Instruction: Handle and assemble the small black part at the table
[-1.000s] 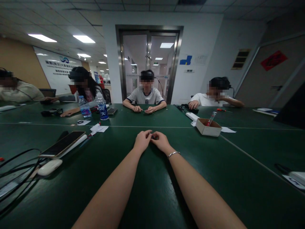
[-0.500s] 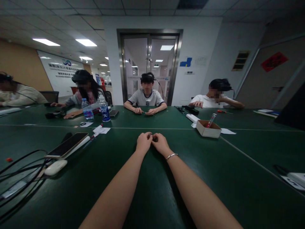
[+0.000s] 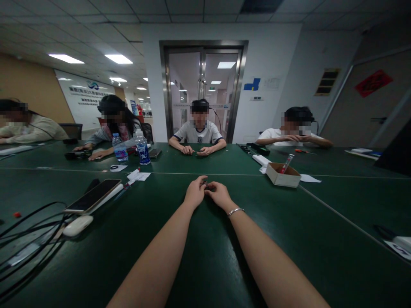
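Observation:
Both my arms reach forward over the dark green table (image 3: 205,248), and my hands meet near its middle seam. My left hand (image 3: 195,190) has its fingers bent toward the right, closed around a small dark object (image 3: 206,185). My right hand (image 3: 220,194), with a silver bracelet (image 3: 236,211) at the wrist, pinches at the same spot from the other side. The fingers cover most of the object, and its kind cannot be made out.
Left of my arms lie a phone (image 3: 93,196), a white rounded case (image 3: 78,226) and black cables (image 3: 38,252). Two bottles (image 3: 143,149) stand farther back. An open box (image 3: 283,176) holding a red-and-clear tube is at right. Several people sit around the table's far side.
My hands stay together with small finger movements; the left index finger lifts slightly. The view shifts a little. At far right, a person's hands have come together in front of them.

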Motion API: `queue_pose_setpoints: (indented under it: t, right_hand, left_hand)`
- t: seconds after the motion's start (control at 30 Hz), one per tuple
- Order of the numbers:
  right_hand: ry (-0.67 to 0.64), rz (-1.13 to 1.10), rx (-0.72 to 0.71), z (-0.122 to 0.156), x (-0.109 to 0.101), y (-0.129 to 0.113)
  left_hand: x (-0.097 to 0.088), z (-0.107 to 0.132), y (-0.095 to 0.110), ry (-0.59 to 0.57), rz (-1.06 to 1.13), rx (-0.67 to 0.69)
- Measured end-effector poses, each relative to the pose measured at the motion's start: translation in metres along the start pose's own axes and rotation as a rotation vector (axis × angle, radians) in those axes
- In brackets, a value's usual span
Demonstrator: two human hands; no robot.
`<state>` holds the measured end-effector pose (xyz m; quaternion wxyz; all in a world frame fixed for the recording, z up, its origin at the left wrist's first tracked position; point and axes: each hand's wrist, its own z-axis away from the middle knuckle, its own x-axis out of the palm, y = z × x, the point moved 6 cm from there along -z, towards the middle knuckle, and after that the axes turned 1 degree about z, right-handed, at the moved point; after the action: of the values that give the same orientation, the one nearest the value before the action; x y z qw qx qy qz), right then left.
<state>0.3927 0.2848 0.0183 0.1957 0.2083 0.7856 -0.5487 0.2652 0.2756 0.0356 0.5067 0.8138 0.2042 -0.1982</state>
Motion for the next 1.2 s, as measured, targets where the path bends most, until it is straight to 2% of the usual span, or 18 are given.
queue_pose_setpoints:
  t: [0.27, 0.37, 0.53, 0.63, 0.9, 1.2]
  right_hand:
    - [-0.063, 0.109, -0.06, -0.001, 0.004, -0.006]
    - [-0.067, 0.156, -0.054, -0.003, 0.005, -0.004]
    - [-0.069, 0.211, -0.053, -0.004, 0.004, -0.003]
    - [-0.072, 0.212, -0.034, -0.004, 0.004, -0.003]
    - [-0.057, 0.116, 0.041, -0.001, 0.006, -0.002]
    - [-0.034, 0.179, 0.074, 0.004, 0.004, -0.01]
  left_hand:
    - [0.002, -0.003, -0.009, 0.055, 0.099, -0.014]
    - [0.003, -0.002, -0.008, 0.039, 0.127, -0.011]
    - [0.002, 0.001, 0.003, 0.038, -0.014, 0.086]
    - [0.0, 0.001, 0.007, 0.043, -0.035, 0.098]
    - [-0.006, 0.005, 0.015, 0.035, -0.174, 0.023]
    - [-0.011, 0.008, 0.024, 0.054, -0.33, -0.08]
